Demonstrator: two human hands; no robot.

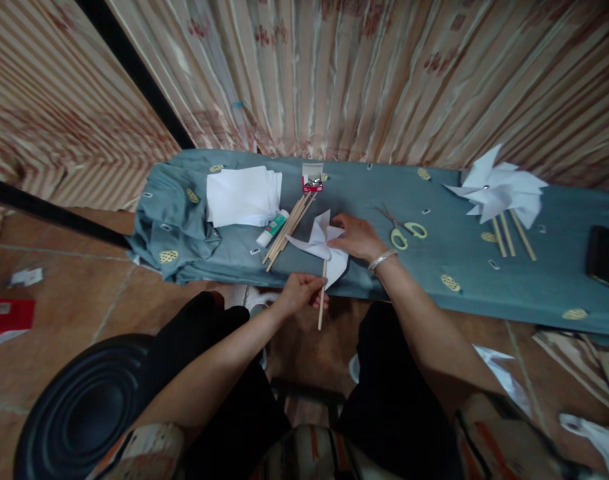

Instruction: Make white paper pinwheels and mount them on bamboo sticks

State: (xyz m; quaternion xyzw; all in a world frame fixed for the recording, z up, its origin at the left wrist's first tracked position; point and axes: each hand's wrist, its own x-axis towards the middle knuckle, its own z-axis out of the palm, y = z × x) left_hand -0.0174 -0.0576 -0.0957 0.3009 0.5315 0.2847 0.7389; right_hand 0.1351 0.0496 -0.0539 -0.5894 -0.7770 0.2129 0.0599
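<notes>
Seemingly mid-assembly, a paper pinwheel (321, 249) is pinched by the right hand (355, 236), its stick (321, 316) by the left hand (301, 293); steadiness seems needed next.

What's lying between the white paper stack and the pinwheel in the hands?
The head view shows a glue stick and, nearer the pinwheel, some wooden sticks.

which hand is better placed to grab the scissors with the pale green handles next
Probably the right hand: it is nearer the pale-green-handled scissors, though touching the white paper pinwheel. The left hand is farther away and holds the pinwheel's thin wooden stick.
</notes>
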